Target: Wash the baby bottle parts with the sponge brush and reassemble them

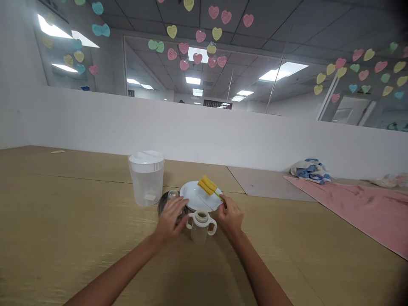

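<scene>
My right hand (231, 213) is closed on the green handle of a yellow sponge brush (207, 185). The sponge head is over a white plate (193, 196). My left hand (174, 216) has its fingers apart above a dark round dish (162, 205), partly covering it. A small clear cap (172, 194) shows just beyond those fingers. Between my hands stands an upright, open-topped bottle (199, 230) with two white handles; my left thumb is close to its left handle, and whether they touch is unclear.
A clear bucket with a white lid (147, 178) stands left of the dish. At the right, a pink cloth (360, 208) covers part of the brown surface (79, 221). A blue and white cloth (310, 171) lies crumpled by the white wall, near a plastic bag (390, 180).
</scene>
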Demonstrator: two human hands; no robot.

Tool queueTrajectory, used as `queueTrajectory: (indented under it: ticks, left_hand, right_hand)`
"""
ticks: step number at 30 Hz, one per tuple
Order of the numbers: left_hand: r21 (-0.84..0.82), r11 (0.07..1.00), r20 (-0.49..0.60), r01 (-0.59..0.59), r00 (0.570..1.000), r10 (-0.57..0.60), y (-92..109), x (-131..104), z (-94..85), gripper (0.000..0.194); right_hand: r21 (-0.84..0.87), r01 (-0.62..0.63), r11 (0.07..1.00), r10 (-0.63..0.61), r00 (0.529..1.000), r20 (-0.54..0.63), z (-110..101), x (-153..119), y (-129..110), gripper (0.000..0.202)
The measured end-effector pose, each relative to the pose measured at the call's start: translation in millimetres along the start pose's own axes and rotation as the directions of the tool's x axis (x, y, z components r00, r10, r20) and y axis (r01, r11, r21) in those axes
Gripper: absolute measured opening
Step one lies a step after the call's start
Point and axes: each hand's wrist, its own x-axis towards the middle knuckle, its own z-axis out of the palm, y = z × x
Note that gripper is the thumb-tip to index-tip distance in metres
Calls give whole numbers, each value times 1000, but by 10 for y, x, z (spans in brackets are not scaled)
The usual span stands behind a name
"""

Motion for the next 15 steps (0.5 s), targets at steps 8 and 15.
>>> queueTrajectory:
  ticks: [8,15]
  left_hand:
    - [-297,942,119,153,985,-123,471,-63,241,66]
    - [-569,772,217,284,957,-192,537,-7,110,55]
  right_hand:
    - [61,76,995,-71,994,-83,-54,37,-56,30]
    - [132,117,984,-101,987,-123,-31,38,-38,33]
